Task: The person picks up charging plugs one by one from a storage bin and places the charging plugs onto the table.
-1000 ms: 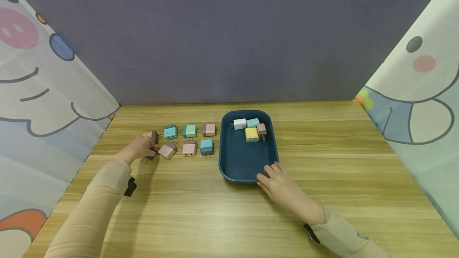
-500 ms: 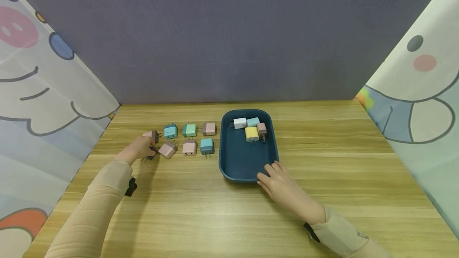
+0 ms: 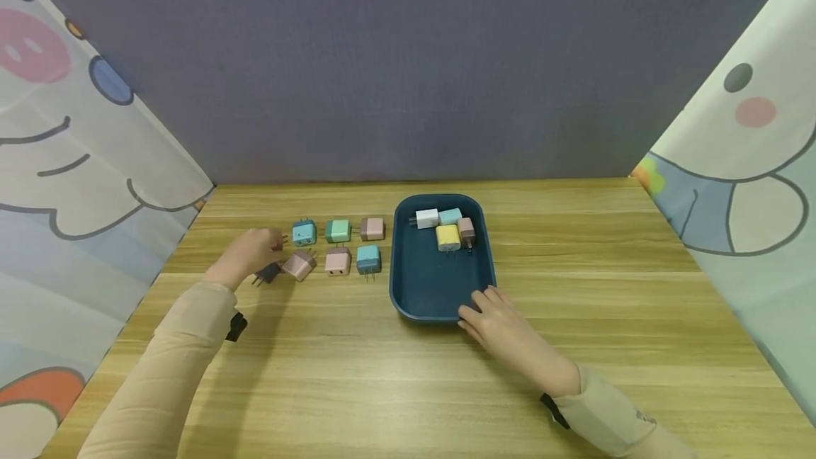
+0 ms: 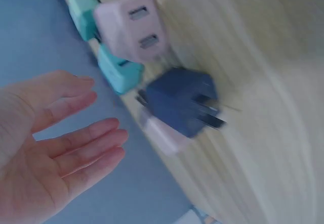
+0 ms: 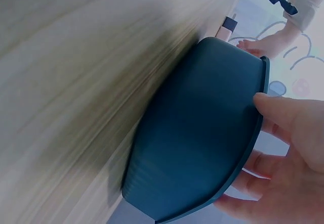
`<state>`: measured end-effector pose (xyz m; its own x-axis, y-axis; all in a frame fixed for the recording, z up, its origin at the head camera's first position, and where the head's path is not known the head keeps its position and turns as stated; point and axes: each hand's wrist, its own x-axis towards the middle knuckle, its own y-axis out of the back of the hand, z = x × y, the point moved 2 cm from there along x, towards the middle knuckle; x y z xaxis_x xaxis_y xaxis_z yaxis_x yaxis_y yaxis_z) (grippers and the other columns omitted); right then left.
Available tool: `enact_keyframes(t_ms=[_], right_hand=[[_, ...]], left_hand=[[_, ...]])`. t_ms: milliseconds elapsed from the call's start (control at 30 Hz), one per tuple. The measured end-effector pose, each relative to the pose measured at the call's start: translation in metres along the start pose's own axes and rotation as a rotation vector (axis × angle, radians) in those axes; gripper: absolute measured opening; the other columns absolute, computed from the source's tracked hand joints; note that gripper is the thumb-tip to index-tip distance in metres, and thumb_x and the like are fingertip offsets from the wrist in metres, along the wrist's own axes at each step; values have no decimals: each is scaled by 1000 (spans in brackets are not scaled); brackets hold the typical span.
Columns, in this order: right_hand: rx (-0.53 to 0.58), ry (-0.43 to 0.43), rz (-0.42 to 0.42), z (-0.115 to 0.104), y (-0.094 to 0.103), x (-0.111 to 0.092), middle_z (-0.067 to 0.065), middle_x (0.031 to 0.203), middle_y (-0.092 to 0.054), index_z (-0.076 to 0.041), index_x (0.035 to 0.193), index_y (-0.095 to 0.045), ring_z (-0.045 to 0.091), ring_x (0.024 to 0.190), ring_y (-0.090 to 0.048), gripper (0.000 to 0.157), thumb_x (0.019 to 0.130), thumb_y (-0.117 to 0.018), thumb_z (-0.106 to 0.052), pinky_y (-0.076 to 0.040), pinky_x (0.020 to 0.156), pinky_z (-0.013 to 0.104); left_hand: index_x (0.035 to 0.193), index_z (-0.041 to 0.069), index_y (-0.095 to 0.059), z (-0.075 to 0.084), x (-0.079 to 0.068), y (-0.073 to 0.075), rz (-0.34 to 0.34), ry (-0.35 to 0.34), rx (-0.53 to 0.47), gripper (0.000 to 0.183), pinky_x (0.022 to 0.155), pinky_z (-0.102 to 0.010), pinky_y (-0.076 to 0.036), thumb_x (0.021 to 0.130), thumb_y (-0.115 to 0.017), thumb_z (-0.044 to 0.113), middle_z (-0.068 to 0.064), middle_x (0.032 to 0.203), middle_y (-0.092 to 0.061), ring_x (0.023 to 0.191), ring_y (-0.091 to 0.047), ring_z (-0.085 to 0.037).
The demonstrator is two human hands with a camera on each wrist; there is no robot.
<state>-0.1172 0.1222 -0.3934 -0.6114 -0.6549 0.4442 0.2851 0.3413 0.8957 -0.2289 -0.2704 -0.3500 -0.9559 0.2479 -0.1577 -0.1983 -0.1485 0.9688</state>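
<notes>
My left hand (image 3: 251,252) hovers over the left end of a group of plug chargers, its fingers apart with nothing between them in the left wrist view. Just below it lies a navy charger (image 4: 179,102), prongs showing. A pink charger (image 4: 164,134) behind that one is mostly hidden, and in the head view the hand covers most of it. Beside them is a tilted pink charger (image 3: 299,265). My right hand (image 5: 283,158) grips the near right rim of a dark blue tray (image 5: 197,128), thumb on the outer side, fingers over the edge.
Further right stand a blue charger (image 3: 304,232), a green one (image 3: 338,231), a pink one (image 3: 372,229), another pink one (image 3: 338,261) and another blue one (image 3: 368,259). Inside the tray sit several chargers, among them a yellow one (image 3: 448,238). A grey panel (image 3: 408,76) rises behind the table.
My left hand has come up off the navy charger and shifted slightly away from me, leaving that charger in plain sight on the table. The right hand and tray stay put.
</notes>
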Motion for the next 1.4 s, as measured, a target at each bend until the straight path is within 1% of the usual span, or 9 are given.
enact_keyframes(t_ms=[200, 300, 433, 533, 667, 833, 933, 1167, 1400], right_hand=[[0, 3, 0, 0, 1, 1, 3, 72, -47, -11, 78, -60, 19, 71, -49, 12, 75, -70, -18, -46, 77, 41], [3, -1, -5, 0, 2, 1, 3, 72, -48, -10, 78, -61, 18, 70, -49, 12, 75, -70, -18, -46, 77, 40], [-1, -3, -16, -1, 3, 2, 3, 73, -49, -10, 78, -61, 19, 71, -50, 12, 75, -70, -18, -46, 78, 41], [-8, -3, -20, -1, 4, 2, 3, 72, -49, -10, 78, -61, 19, 70, -50, 12, 75, -70, -18, -46, 77, 41], [-18, 4, -14, -1, 5, 3, 3, 71, -48, -9, 77, -61, 18, 67, -47, 13, 75, -70, -18, -47, 72, 39], [-27, 17, 6, -1, 6, 4, 3, 69, -46, -9, 75, -60, 17, 63, -42, 15, 73, -71, -18, -46, 66, 35], [-33, 23, 20, -1, 6, 4, 3, 67, -45, -9, 73, -59, 16, 62, -39, 16, 72, -72, -19, -44, 63, 34], [-16, 21, 13, -1, 5, 5, 2, 68, -46, -11, 74, -62, 16, 61, -38, 12, 73, -70, -20, -40, 60, 32], [-6, 13, -1, 0, 4, 6, 1, 67, -46, -13, 73, -61, 16, 61, -39, 11, 74, -69, -20, -41, 61, 32]], left_hand=[[109, -4, -56, 31, 2, 7, -12, -48, 16, 29, 69, -44, -48, 83, -59, 8, -24, 103, -59, 84, -59, -32], [109, -4, -56, 49, 5, 6, -12, -110, -3, 28, 74, -42, -48, 84, -59, 7, -22, 108, -57, 92, -57, -34], [109, -3, -56, 74, 10, 5, -22, -182, 11, 29, 73, -38, -49, 84, -60, 11, -19, 105, -58, 84, -59, -28], [108, 1, -58, 93, 16, 5, -35, -213, 37, 27, 69, -35, -49, 84, -60, 14, -17, 105, -58, 78, -60, -24], [107, 5, -59, 115, 25, 4, -40, -261, 43, 23, 69, -34, -49, 85, -58, 14, -17, 110, -55, 83, -59, -24], [104, 8, -60, 141, 37, 3, -42, -319, 59, 19, 67, -31, -47, 86, -57, 15, -12, 101, -56, 80, -57, -20], [106, 7, -61, 158, 43, 4, -50, -351, 61, 22, 68, -30, -48, 86, -57, 14, -11, 102, -57, 83, -58, -20], [109, 10, -59, 190, 60, 4, -123, -389, 135, 23, 68, -26, -46, 87, -56, 18, -8, 104, -55, 83, -55, -16], [111, 8, -58, 214, 77, 6, -168, -421, 151, 25, 73, -28, -44, 88, -54, 15, -10, 108, -56, 89, -53, -18]])
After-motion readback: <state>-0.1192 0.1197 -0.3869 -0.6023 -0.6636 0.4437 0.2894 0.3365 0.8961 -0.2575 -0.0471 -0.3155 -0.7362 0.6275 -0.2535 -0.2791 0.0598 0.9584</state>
